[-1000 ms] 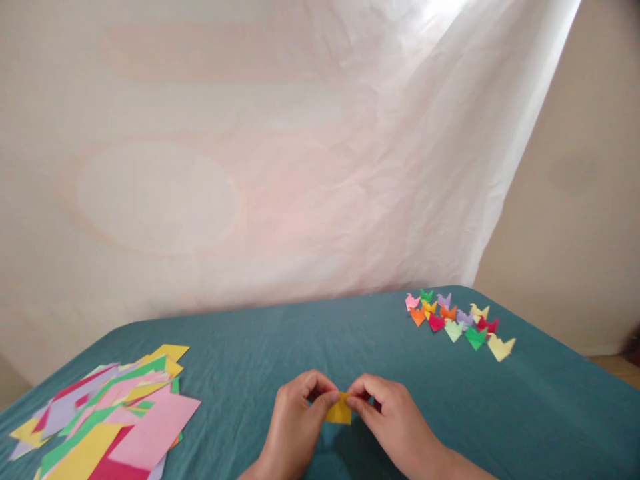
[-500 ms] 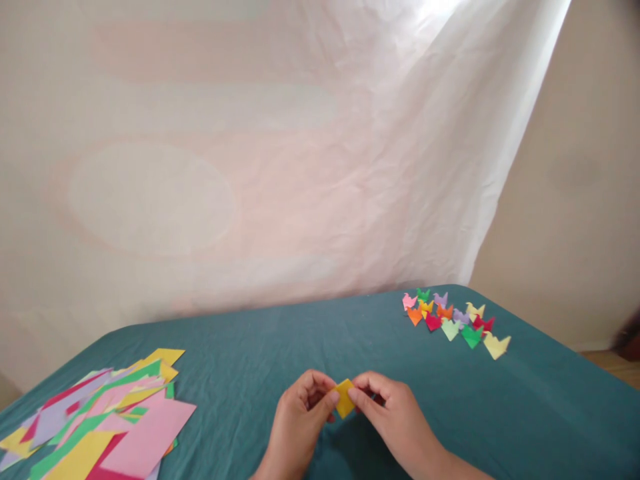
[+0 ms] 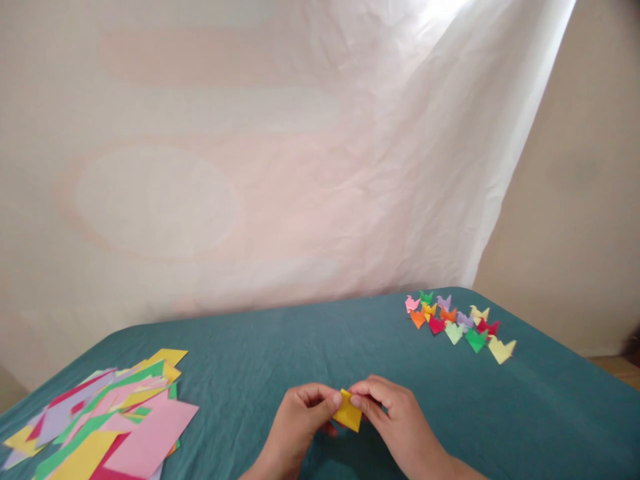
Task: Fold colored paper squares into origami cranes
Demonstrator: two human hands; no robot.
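A small folded piece of yellow paper (image 3: 349, 415) is held between my two hands, just above the front middle of the cloth. My left hand (image 3: 307, 423) pinches its left edge between thumb and fingers. At its upper right, my right hand (image 3: 393, 417) grips the paper with thumb and forefinger. The paper hangs tilted, one corner pointing down. Its back face and some of my fingertips are hidden.
Loose colored paper sheets (image 3: 153, 433) lie in an overlapping pile at the left. Several small folded paper birds (image 3: 454, 331) stand in rows at the back right. A dark green cloth (image 3: 250, 360) covers the table, with a pale hanging sheet (image 3: 280, 200) behind it.
The yellow paper has turned in my fingers, and its lower corner now points down to the right. My hands have shifted slightly; both keep hold of it. The view has moved a little.
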